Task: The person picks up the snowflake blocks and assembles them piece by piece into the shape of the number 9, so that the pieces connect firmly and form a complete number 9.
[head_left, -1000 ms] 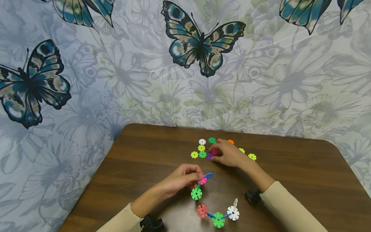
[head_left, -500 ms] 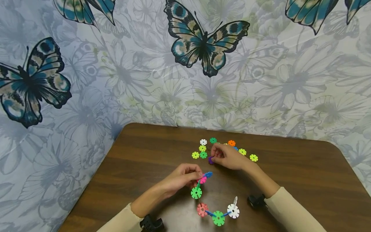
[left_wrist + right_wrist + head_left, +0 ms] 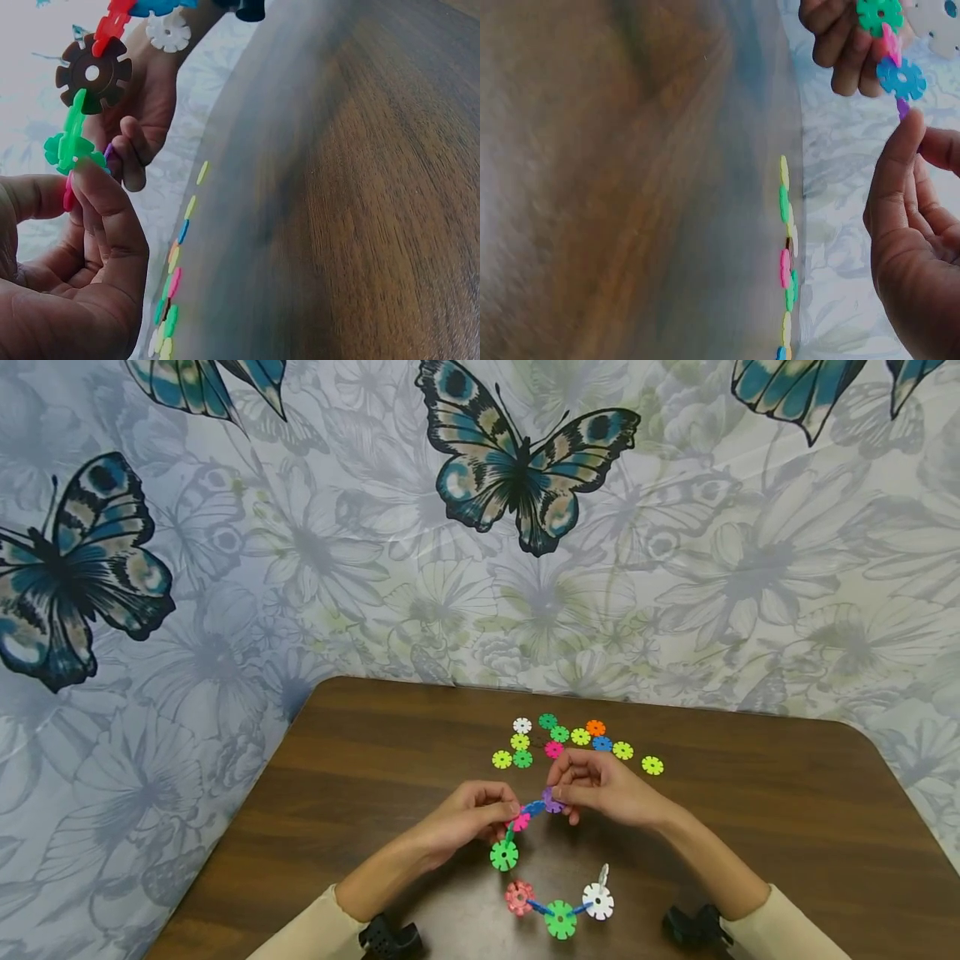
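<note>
A chain of slotted plastic discs hangs from my left hand (image 3: 471, 817), whose thumb and fingers pinch the pink disc (image 3: 521, 820) near its upper end. Past it sits a blue disc (image 3: 901, 78). My right hand (image 3: 611, 789) pinches a purple disc (image 3: 552, 801), its edge meeting the blue disc's rim. Lower along the chain come a green disc (image 3: 504, 855), a brown disc (image 3: 92, 73), a red disc (image 3: 520, 898), another green disc and a white disc (image 3: 598, 902) with a clear piece at the end. Fingertips partly cover the pink and purple discs.
Toward the back of the brown wooden table (image 3: 360, 752) lie several loose discs, among them an orange disc (image 3: 596, 727), a blue one and a yellow disc (image 3: 652, 766) farthest right. A wall with butterfly print (image 3: 525, 468) rises behind the table.
My right hand has taken the purple disc from the loose ones and brought it nearer, to the blue disc at the chain's end. My left hand keeps its hold almost unmoved.
</note>
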Demonstrator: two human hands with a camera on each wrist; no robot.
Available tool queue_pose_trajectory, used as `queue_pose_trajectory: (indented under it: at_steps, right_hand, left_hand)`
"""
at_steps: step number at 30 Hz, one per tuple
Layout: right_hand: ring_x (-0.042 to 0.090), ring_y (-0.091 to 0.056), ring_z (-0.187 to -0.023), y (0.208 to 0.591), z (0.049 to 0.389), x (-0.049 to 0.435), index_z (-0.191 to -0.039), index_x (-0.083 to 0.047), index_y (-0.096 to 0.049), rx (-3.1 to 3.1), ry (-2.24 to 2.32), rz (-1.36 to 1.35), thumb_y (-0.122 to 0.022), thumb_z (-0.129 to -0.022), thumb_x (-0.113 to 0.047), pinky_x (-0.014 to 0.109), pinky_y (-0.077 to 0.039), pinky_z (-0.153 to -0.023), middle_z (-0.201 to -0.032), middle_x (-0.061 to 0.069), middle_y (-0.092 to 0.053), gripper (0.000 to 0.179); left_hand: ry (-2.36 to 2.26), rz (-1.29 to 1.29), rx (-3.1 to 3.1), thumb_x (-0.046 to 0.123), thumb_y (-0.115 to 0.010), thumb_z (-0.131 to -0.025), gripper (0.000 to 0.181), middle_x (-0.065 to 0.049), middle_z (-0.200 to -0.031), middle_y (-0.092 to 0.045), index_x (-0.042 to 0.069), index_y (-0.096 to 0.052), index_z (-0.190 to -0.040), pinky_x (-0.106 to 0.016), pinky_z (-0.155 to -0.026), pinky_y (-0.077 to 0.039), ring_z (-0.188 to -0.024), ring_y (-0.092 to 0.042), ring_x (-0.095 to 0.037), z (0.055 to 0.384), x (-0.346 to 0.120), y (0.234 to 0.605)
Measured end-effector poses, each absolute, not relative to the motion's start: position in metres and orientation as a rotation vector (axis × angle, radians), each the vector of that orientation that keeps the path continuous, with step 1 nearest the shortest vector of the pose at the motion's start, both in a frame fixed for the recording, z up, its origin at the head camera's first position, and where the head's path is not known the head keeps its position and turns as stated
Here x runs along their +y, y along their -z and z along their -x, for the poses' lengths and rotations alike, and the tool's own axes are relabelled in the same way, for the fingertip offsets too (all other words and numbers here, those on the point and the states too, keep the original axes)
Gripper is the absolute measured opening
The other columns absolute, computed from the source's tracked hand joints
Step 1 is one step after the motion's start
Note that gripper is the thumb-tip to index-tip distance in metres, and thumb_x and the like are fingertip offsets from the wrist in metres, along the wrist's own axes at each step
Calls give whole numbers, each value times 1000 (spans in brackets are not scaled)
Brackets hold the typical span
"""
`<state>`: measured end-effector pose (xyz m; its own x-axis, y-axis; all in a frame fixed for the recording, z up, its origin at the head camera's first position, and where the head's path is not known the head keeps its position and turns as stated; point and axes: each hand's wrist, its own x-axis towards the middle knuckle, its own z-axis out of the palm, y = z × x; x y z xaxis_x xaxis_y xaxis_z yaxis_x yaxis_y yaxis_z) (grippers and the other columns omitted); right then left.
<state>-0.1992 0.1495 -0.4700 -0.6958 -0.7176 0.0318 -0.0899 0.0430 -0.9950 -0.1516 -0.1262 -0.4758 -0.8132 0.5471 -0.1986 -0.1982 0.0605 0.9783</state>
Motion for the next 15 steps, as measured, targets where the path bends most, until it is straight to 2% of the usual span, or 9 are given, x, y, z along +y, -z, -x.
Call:
queue_pose_trajectory:
  at_steps: [10, 15]
  right_hand:
    - [18, -69, -73, 472, 187, 145, -113, 5, -61, 1864, 1837, 668, -69, -102, -9, 38, -65, -72, -93, 20, -69, 20]
    - [17, -71, -75, 473, 180, 141, -109, 5, -62, 1884, 1866, 630, -72, -100, -10, 39, -65, -75, -98, 19, -73, 20]
  left_hand:
    - [-1816, -329, 1831, 17, -63, -103, 14, 2, -85, -61, 4, -66, -97, -25, -69, -52, -75, -56, -15, 151, -127, 474]
    - [-1832, -308, 1828, 18, -65, -103, 13, 3, -86, -61, 6, -66, -97, -25, -69, -51, -76, -56, -14, 152, -125, 474]
